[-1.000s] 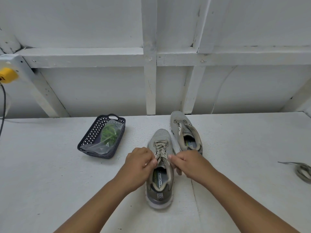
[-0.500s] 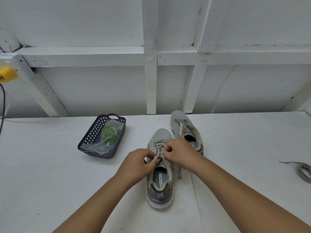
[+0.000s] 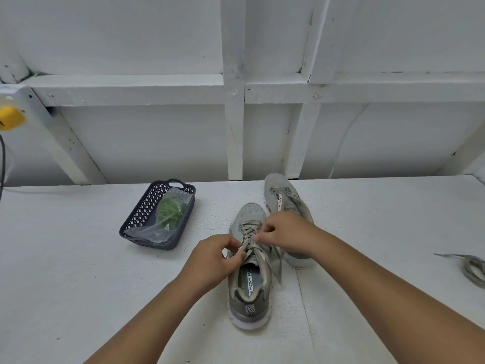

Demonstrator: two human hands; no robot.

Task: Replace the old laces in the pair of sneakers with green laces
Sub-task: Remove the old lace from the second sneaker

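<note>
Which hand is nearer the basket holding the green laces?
Left. The left hand is at the near sneaker's laces, beside the basket; the right hand is beyond, farther right.

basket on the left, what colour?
Dark navy basket with a lattice of diamond-shaped holes in its walls; head view shows it best.

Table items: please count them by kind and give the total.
Sneakers: 2, near sneaker, far sneaker
Baskets: 1, basket
Bags of green laces: 1, bag
Loose old laces: 1, loose lace
Total: 5
</note>
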